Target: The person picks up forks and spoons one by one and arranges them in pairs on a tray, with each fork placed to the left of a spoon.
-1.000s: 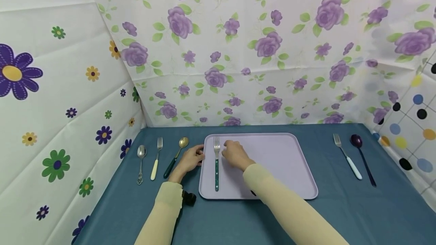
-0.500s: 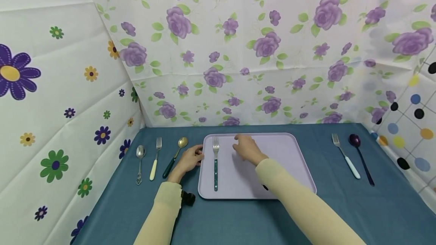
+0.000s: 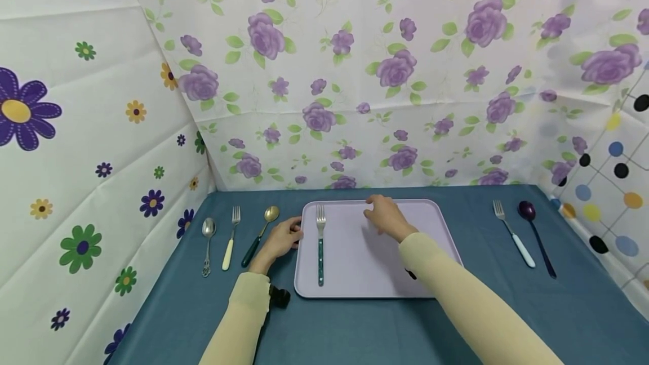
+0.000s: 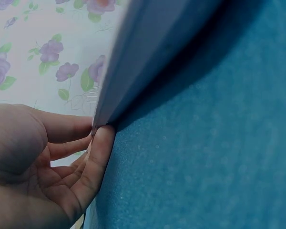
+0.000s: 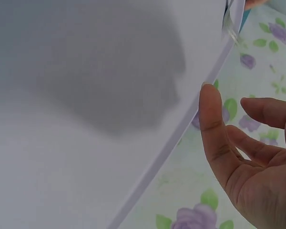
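A pale lilac tray [image 3: 355, 277] lies on the teal cloth, a fork with a green handle [image 3: 321, 255] flat along its left side. At the tray's left edge, my left hand [image 3: 278, 241] pinches the rim; thumb and fingertips meet on the rim [image 4: 115, 90] in the left wrist view. My right hand [image 3: 389, 218] hovers over the far middle of the tray and holds nothing. Its thumb and fingers [image 5: 212, 126] stand apart in the right wrist view, where a shadow falls on the tray surface.
Left of the tray lie a silver spoon [image 3: 207, 246], a cream-handled fork [image 3: 231, 241] and a gold spoon with a dark green handle [image 3: 261, 235]. On the right lie a pale-handled fork [image 3: 514, 235] and a dark purple spoon [image 3: 537, 238]. Floral cloth [image 3: 324, 72] walls the back.
My right hand has moved right and slightly away, from beside the green-handled fork to above the tray's far middle. My left hand stays at the rim, and the fork has not moved on the tray.
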The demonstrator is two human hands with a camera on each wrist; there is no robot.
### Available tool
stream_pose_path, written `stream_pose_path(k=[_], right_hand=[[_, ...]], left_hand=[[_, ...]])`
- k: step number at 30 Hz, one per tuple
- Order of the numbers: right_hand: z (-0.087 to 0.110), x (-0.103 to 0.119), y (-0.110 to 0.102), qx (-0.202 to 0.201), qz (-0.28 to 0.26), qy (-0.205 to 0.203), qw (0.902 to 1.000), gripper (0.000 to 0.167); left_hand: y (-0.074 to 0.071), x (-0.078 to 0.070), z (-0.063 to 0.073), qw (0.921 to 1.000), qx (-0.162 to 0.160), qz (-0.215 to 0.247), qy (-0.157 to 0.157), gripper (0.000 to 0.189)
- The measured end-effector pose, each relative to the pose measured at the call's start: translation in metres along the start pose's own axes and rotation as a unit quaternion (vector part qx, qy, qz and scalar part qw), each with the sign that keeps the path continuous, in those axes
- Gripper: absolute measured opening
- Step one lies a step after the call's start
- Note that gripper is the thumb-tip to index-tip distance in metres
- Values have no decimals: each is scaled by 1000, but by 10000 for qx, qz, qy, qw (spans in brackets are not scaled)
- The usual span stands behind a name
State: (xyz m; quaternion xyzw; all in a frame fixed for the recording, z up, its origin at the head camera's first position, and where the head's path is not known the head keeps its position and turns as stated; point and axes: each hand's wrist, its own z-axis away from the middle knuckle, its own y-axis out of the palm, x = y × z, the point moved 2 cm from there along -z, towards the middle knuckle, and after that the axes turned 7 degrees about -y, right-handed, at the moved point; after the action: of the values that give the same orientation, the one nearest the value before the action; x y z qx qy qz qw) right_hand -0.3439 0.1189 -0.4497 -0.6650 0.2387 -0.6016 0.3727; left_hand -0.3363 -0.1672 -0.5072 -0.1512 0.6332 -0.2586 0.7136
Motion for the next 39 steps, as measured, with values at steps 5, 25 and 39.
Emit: stream_pose_path(k=[5,25,39], right_hand=[[-1,-11,-10,28,-14,-20,10000,47],[6,-41,-48,67,-1,4,10000,42],[17,-68,-72,51,-76,241,9997,43]], left_hand=[[1,0,0,10000,-3,21,-22,46],[0,-2,1,10000,-26,6,0,46],[0,-2,2,10000,-8,-3,-50,46]])
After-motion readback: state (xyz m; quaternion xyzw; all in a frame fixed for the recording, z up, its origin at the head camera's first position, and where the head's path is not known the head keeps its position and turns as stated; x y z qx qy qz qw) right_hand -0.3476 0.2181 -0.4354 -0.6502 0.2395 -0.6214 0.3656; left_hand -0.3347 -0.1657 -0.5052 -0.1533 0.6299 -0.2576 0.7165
